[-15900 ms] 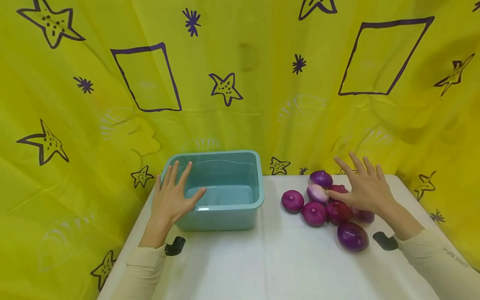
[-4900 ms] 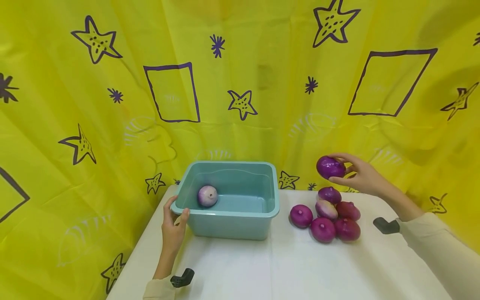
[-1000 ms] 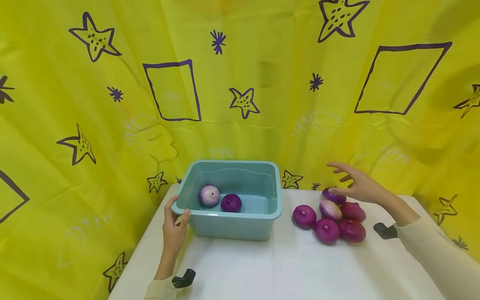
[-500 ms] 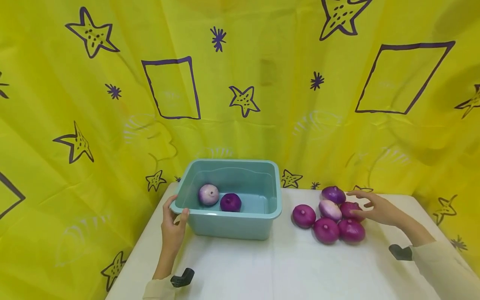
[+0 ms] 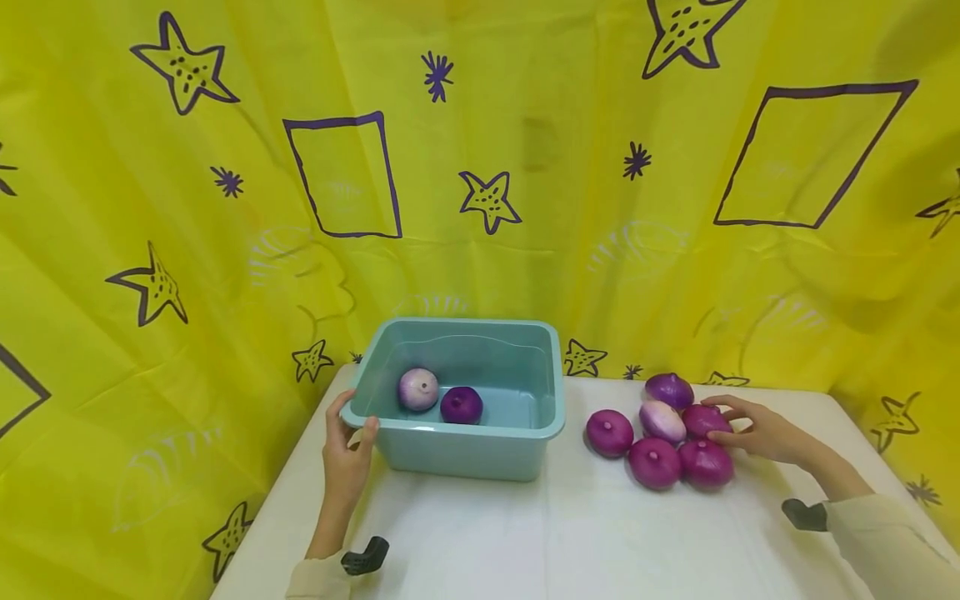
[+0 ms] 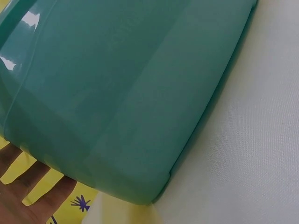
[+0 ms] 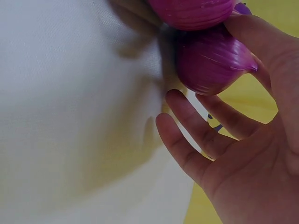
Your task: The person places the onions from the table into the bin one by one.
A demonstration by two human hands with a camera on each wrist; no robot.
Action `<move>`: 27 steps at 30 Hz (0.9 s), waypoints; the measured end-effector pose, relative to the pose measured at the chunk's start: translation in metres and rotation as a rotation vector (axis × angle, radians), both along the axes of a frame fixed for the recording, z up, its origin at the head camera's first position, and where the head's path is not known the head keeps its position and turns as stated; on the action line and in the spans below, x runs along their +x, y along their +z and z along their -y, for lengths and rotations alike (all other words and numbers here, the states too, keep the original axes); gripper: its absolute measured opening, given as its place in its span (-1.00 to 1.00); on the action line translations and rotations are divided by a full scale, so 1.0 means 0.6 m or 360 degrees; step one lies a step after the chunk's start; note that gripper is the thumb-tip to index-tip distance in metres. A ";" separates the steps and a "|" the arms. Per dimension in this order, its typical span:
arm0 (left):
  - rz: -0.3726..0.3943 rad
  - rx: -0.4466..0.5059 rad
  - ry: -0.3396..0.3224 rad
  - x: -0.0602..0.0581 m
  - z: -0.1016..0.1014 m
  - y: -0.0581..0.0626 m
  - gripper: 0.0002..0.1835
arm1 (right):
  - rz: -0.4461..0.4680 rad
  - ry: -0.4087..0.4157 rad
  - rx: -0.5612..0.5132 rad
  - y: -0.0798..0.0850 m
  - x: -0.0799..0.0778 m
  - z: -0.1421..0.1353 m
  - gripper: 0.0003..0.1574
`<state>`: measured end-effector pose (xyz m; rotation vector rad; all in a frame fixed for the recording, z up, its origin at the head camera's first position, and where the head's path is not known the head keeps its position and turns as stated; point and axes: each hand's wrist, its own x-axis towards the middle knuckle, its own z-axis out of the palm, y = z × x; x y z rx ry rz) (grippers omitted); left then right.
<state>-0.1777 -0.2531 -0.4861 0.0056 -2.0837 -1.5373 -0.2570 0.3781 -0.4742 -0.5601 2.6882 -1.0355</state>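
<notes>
My left hand point(image 5: 347, 458) grips the front left corner of a teal plastic bin point(image 5: 457, 450), thumb at the front rim and fingers along the outer side wall. Inside the bin lie a whitish-purple onion point(image 5: 417, 389) and a dark purple onion point(image 5: 461, 406). Over at the pile, my right hand point(image 5: 768, 433) pinches a reddish-purple onion point(image 5: 702, 419) from its right side. The right wrist view shows the thumb on top of that onion point(image 7: 212, 63), the index finger partly hidden behind it, and the other fingers spread below.
Around the pinched onion lie a pale onion point(image 5: 662, 421), a violet onion point(image 5: 669, 390) and several magenta onions point(image 5: 655, 463). A white cloth covers the table point(image 5: 570, 533). A yellow patterned curtain point(image 5: 555, 275) hangs right behind it.
Earlier the right hand held a dark purple onion, which now lies in the bin. Since then, that hand has come down onto the reddish-purple onion. The left hand has stayed at the bin's rim.
</notes>
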 end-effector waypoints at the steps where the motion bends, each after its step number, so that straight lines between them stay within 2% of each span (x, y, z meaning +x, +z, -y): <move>1: 0.0002 0.0000 0.0002 0.000 0.001 0.000 -0.37 | 0.0023 -0.0004 -0.0015 0.000 0.000 0.000 -0.26; 4: -0.0001 0.0009 -0.0003 0.000 0.001 0.001 -0.37 | 0.0068 -0.0008 -0.0044 -0.001 -0.001 -0.001 -0.25; 11: -0.0003 0.0005 -0.0001 0.001 0.001 0.000 -0.39 | 0.0057 -0.0005 -0.0066 -0.004 -0.003 -0.002 -0.26; 18: 0.0019 0.0007 0.0006 0.001 0.001 0.001 -0.38 | -0.0062 -0.0006 -0.0009 0.002 -0.007 0.001 -0.30; 22: 0.0042 0.0012 0.0005 0.003 0.001 0.002 -0.37 | -0.0174 0.0032 0.0053 0.019 -0.012 0.002 -0.32; 27: 0.0032 0.0006 -0.0006 0.003 0.000 0.003 -0.37 | -0.0317 0.0080 0.0090 0.061 -0.017 0.005 -0.33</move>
